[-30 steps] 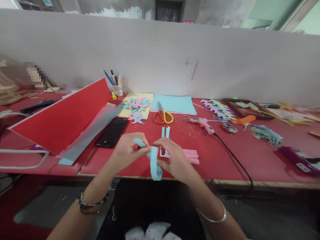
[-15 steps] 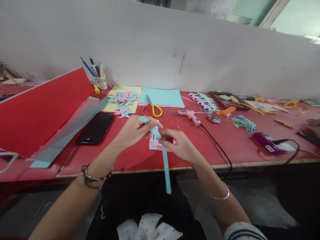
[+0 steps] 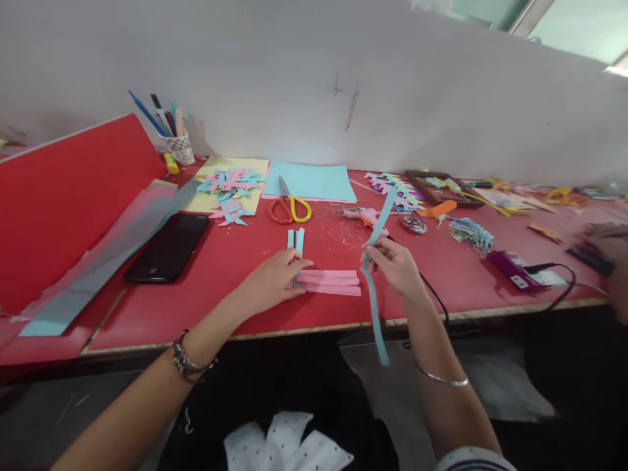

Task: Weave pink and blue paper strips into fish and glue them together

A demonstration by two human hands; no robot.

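Note:
My left hand (image 3: 273, 280) is low over the woven paper strips at the table's front, its thumb and fingers closed around the crossing and hiding it. Several pink paper strips (image 3: 333, 282) stick out to the right from under the fingers, and light blue strip ends (image 3: 296, 241) stand out beyond the knuckles. Pinched between the fingers of my right hand (image 3: 392, 261) is a long light blue paper strip (image 3: 377, 307). It is folded near its middle, one half slanting up and the other hanging past the table edge.
Scissors (image 3: 289, 203) lie behind my left hand, near blue paper sheets (image 3: 314, 182) and a pile of folded paper pieces (image 3: 230, 186). A pink glue gun (image 3: 360, 214) is behind the raised strip. A phone (image 3: 169, 248) lies left. A co-worker's hand (image 3: 608, 239) shows at far right.
My hands have separated. The right hand has carried the blue strip to the right, away from the left. My left hand has come down onto the woven strips, which now show more pink ends.

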